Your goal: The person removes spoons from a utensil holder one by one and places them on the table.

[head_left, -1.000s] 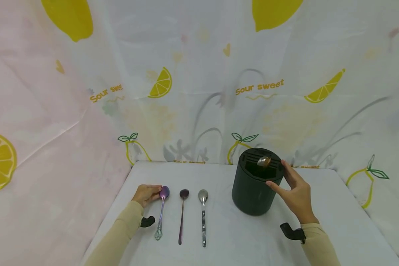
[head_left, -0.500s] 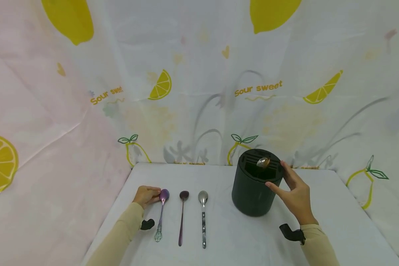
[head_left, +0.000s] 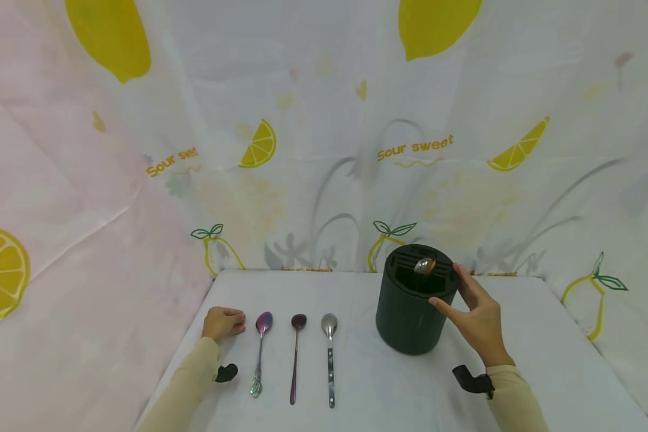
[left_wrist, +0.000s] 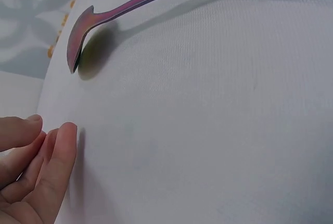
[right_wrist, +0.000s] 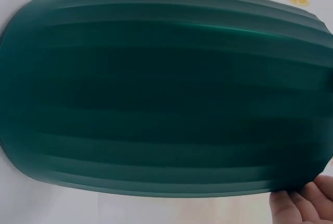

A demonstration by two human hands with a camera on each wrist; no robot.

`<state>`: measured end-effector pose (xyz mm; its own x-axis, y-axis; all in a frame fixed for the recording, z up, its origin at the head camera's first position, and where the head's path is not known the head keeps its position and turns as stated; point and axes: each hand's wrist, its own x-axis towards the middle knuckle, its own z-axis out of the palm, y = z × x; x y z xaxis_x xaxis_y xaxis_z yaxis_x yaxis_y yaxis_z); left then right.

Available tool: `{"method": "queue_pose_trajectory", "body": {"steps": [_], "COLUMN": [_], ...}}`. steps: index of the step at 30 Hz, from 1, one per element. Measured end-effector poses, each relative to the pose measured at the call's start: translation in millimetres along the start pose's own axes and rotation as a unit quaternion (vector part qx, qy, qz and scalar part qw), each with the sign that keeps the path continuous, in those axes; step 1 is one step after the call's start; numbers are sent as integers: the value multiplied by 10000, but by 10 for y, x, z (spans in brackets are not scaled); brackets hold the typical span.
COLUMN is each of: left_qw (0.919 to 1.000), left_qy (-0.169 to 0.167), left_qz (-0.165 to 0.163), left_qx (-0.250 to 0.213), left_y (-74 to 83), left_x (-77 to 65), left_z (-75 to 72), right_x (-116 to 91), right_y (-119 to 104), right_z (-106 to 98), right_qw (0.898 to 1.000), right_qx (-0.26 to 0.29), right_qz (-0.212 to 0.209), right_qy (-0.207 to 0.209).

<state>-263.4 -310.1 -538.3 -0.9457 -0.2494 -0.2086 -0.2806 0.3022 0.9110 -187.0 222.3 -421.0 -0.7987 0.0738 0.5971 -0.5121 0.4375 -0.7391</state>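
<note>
My left hand rests on the table just left of an iridescent purple spoon, a small gap between them. That spoon has an ornate greenish handle end and lies with its bowl away from me. Beside it lie a dark copper-purple spoon and a silver spoon with a black-and-white patterned handle. My right hand holds the upper right side of a dark green utensil holder, thumb on the front and fingers farther back. Another spoon stands in it, bowl up, its handle hidden inside.
A white cloth covers the table. Right behind it hangs a lemon-printed curtain. The holder's top has a slotted lid with a larger opening at the front. Each wrist carries a black mount.
The left hand has let go of the purple spoon and moved left, away from its bowl. The right hand keeps its place on the holder. The head view has shifted slightly.
</note>
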Motion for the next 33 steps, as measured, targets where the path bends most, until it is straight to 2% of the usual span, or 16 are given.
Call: {"method": "queue_pose_trajectory", "body": {"steps": [5, 12, 20, 26, 33], "left_qw": [9998, 9995, 9980, 9974, 9956], "left_qy": [120, 234, 400, 450, 296], "left_qz": [-91, -192, 275, 488, 732], "left_qx": [-99, -127, -397, -295, -507], "left_y": [-45, -77, 90, 217, 350], "left_x": [-6, -22, -100, -113, -85], "left_z": [-81, -123, -54, 8, 73], "right_x": [1, -9, -7, -10, -7], "right_y": [-9, -26, -31, -21, -23], "right_z": [2, 3, -4, 0, -2], "right_qw": [10000, 9999, 9999, 10000, 10000], "right_qx": [-31, -129, -94, -73, -40], "right_qz": [23, 92, 56, 59, 17], "right_qy": [15, -1, 11, 10, 28]}}
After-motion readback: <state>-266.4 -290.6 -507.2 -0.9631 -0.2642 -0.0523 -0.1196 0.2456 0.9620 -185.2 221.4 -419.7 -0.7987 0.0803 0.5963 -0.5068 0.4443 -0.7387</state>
